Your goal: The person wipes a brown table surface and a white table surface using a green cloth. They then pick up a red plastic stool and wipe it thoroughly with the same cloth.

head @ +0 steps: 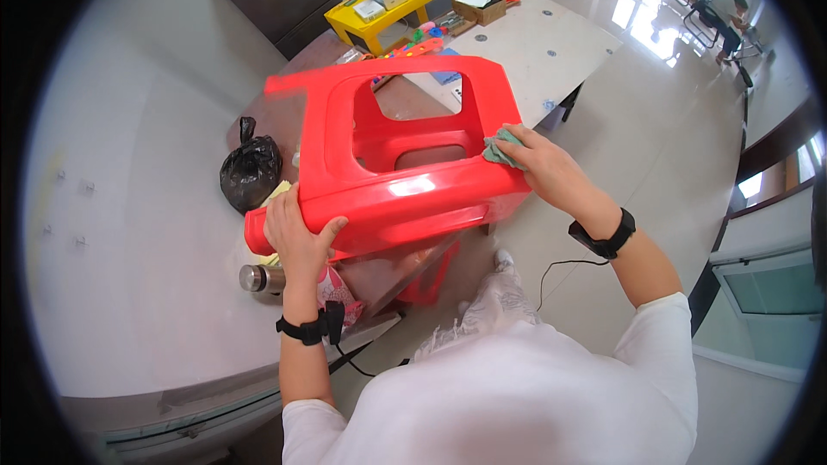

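A red plastic stool (400,200) lies on its side on a table in front of me, its legs pointing left and its seat end toward the right. My left hand (297,232) grips one leg of the stool near its foot, thumb on the upper face and the fingers wrapped over the edge. In my right hand (549,168) is a bunched green cloth (501,147), pressed against the stool's right-hand corner. Through the cut-out in the stool's side, the tabletop beneath shows.
Left of the stool sit a knotted black plastic bag (251,171) and a steel flask (258,278). Beyond it stand a yellow stool-like stand (394,6) and a white board (517,32). A cardboard box (479,11) rests on that board. Two people sit far off at the upper right.
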